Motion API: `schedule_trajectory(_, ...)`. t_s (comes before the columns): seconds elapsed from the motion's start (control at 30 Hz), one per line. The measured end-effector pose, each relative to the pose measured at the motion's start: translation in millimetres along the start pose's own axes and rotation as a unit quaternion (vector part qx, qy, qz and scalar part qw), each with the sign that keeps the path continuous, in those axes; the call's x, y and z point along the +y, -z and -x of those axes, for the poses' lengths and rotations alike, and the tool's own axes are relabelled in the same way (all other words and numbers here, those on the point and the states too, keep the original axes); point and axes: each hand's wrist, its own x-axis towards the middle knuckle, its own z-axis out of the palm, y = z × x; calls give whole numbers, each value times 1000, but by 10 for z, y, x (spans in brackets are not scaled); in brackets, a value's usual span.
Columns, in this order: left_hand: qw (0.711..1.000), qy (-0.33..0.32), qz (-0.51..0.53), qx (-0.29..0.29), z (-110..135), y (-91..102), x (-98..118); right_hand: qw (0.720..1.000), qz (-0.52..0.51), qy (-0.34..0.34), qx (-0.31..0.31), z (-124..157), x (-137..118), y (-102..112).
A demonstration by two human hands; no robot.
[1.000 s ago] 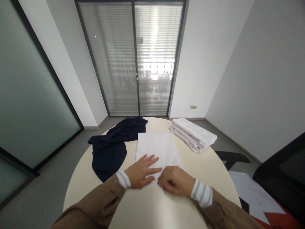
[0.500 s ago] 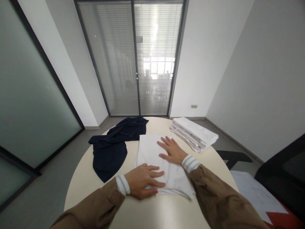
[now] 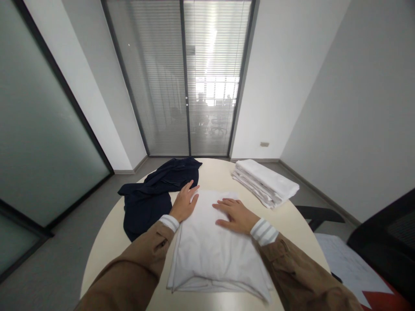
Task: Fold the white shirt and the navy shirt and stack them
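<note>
A folded white cloth (image 3: 217, 255), perhaps a garment, lies on the round table in front of me, its near edge layered and a little wrinkled. My left hand (image 3: 185, 202) rests at the cloth's far left edge with its fingers apart. On the upper right part of the cloth, my right hand (image 3: 236, 214) lies palm down, fingers spread. Neither hand grips anything. Beside my left hand is a crumpled dark navy garment (image 3: 145, 211), partly hidden behind my left sleeve.
A stack of folded white cloths (image 3: 266, 181) sits at the far right of the cream table (image 3: 106, 246). Right of the table are a black chair (image 3: 385, 233) and papers (image 3: 350, 259) with a red item (image 3: 382, 299). A glass partition with blinds (image 3: 210, 86) stands beyond.
My left hand has moved from the cloth's near left part up to its far left edge. The cloth has shifted toward me and its near part is more spread out.
</note>
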Motion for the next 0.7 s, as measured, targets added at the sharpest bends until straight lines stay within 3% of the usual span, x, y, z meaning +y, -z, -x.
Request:
schedule_trajectory(0.1,994,94,57,25,-22,-110,-277,988,-29,-44,146,-29,267,17)
schedule_trajectory(0.2,979,162,114,48,-2,-139,-442,951,-52,-112,284,-35,631,-38)
schedule_trajectory(0.27,974,179,130,52,0,-142,-502,951,-79,-114,275,-34,837,-98)
schedule_trajectory(0.37,970,187,149,51,-11,-149,-545,962,-166,-119,183,-39,1012,-174)
schedule_trajectory(0.47,967,189,160,50,-11,-148,-555,941,-286,-129,130,-50,1066,-199)
schedule_trajectory(0.63,970,177,161,45,-13,-115,-534,916,-351,-115,158,-48,1087,-183)
schedule_trajectory(0.7,972,167,164,33,-26,-96,-510,893,-403,-112,168,-41,1082,-186)
